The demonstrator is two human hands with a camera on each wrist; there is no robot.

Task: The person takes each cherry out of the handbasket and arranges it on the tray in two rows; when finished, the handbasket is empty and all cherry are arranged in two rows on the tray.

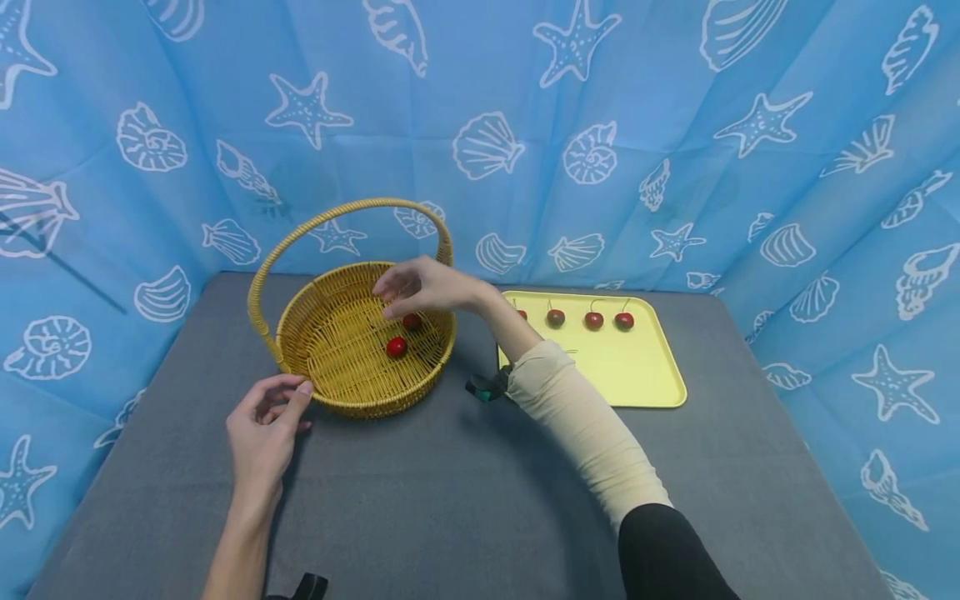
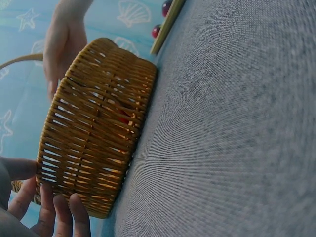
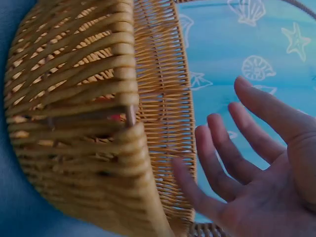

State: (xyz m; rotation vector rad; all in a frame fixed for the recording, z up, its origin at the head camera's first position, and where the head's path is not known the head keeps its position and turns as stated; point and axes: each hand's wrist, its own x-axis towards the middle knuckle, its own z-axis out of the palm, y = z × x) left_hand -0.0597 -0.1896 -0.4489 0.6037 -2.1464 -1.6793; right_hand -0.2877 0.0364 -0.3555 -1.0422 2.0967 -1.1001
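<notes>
A round golden wicker basket (image 1: 360, 408) with a tall arched handle stands on the left part of the table. Two red cherries lie inside it, a bright one (image 1: 396, 347) and a darker one (image 1: 412, 322). My left hand (image 1: 266, 425) holds the basket's near left rim close to the handle's foot, thumb at the rim and fingers against the outer wall, as the left wrist view shows. Above the basket's right side hovers my right hand (image 1: 416, 283). Its fingers (image 3: 217, 153) are spread and relaxed in the right wrist view, with nothing between them.
Right of the basket lies a pale yellow tray (image 1: 630, 375), with several stemmed cherries in a row along its far side, one (image 1: 624, 321) at the right end. My right forearm crosses its left part. A blue curtain (image 1: 525, 208) with shell prints hangs behind the grey tabletop (image 1: 420, 500).
</notes>
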